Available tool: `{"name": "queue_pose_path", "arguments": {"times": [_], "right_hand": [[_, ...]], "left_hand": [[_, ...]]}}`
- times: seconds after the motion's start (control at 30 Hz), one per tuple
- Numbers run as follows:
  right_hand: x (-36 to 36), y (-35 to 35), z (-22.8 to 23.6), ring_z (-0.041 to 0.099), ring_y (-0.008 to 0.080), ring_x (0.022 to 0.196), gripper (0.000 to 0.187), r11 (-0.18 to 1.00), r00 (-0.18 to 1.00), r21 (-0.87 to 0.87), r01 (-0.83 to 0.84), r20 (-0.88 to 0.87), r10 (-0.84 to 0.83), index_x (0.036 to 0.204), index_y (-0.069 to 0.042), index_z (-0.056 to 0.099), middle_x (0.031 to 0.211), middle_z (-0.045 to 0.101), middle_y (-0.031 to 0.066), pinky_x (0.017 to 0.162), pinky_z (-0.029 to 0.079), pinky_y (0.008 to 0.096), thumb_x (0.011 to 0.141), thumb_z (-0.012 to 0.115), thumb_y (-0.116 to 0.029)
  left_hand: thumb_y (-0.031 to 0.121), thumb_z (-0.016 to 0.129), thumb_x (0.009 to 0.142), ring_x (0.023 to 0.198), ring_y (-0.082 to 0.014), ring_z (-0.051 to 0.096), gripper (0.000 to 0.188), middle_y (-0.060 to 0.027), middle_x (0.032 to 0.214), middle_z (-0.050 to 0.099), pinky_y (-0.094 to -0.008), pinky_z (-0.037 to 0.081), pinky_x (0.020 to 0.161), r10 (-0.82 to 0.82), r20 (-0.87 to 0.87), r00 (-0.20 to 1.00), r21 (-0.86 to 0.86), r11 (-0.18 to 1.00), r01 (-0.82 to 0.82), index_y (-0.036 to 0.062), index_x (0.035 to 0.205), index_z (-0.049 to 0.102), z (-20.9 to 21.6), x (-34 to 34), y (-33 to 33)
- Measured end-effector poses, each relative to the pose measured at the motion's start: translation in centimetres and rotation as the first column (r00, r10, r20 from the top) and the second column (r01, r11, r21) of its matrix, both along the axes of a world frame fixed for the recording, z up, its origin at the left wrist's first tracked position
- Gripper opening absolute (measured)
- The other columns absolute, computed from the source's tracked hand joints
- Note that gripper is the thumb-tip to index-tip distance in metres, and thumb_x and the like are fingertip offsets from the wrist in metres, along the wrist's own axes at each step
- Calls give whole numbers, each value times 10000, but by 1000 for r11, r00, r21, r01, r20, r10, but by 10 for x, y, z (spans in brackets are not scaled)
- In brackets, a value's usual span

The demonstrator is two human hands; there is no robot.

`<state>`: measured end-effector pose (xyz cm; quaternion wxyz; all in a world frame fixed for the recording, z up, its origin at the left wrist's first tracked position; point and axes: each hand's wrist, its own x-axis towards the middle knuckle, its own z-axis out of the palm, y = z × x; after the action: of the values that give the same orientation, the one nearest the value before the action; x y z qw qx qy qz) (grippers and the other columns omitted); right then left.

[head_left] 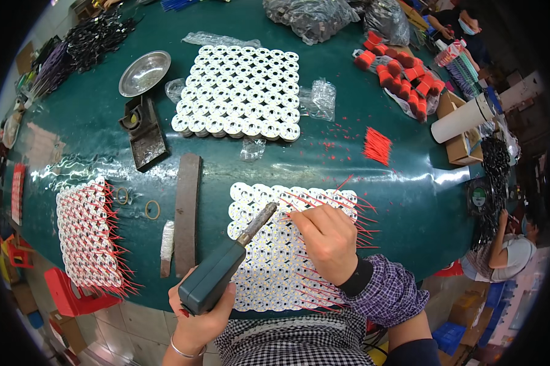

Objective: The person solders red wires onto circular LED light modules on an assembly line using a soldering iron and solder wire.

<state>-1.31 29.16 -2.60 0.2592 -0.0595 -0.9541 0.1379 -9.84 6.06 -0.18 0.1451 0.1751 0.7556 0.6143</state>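
My left hand is wrapped round the handle of a dark green soldering gun. Its metal tip points up and right, over the upper part of a panel of round white LED boards. Close to that tip, my right hand pinches a thin red wire at the panel's surface. Whether the wire touches the tip I cannot tell. Several red wires stick out from the panel's right side. My right palm hides part of the boards.
Left lies another wired panel, beside a brown bar. Farther back are a stack of bare boards, a metal bowl and a black metal tray. Red wires and red bundles lie right. A co-worker sits at the right.
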Motion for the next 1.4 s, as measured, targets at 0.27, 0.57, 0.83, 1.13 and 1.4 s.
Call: {"name": "queue_pose_path", "arguments": {"times": [0.27, 0.57, 0.83, 1.13, 1.4], "right_hand": [[0, 1, -2, 622, 236, 753, 266, 1000, 1000, 14, -8, 4, 8, 985, -2, 700, 838, 639, 63, 651, 491, 365, 719, 704, 9], [-1, 0, -3, 620, 233, 764, 244, 999, 1000, 37, -7, 24, 6, 977, -5, 695, 842, 635, 63, 655, 495, 360, 733, 713, -6], [0, -1, -4, 614, 229, 761, 234, 999, 1000, 45, 0, 31, -2, 964, -13, 695, 841, 631, 55, 646, 490, 356, 731, 720, -11], [2, -8, 5, 615, 227, 761, 260, 999, 999, 39, 15, -32, -14, 976, -17, 710, 834, 632, 53, 662, 469, 360, 716, 725, 5], [1, -8, -3, 616, 228, 760, 240, 1000, 1000, -8, -27, 3, 27, 971, -14, 703, 825, 631, 60, 648, 461, 366, 734, 734, 0]], "left_hand": [[-40, 751, 751, 620, -74, 578, 148, -51, 773, 653, -238, 441, 548, -99, 3, 995, -21, 995, 99, -45, 890, 702, 5, -3, 6], [-37, 742, 763, 609, -68, 573, 119, -49, 744, 627, -237, 426, 529, -167, -15, 986, -97, 981, 165, -40, 872, 695, 4, -3, 3], [-1, 768, 740, 603, -128, 610, 186, -76, 779, 663, -256, 473, 551, -129, -77, 989, -91, 988, 122, -36, 917, 720, 0, 0, -2], [9, 780, 738, 644, -140, 631, 235, -88, 835, 689, -261, 498, 586, -61, -26, 998, -63, 996, 59, -42, 962, 729, 0, 3, -11], [-36, 761, 763, 692, -73, 592, 185, -56, 832, 678, -233, 466, 600, -85, 47, 995, -38, 996, 86, -56, 938, 706, 9, 2, -7]]}}
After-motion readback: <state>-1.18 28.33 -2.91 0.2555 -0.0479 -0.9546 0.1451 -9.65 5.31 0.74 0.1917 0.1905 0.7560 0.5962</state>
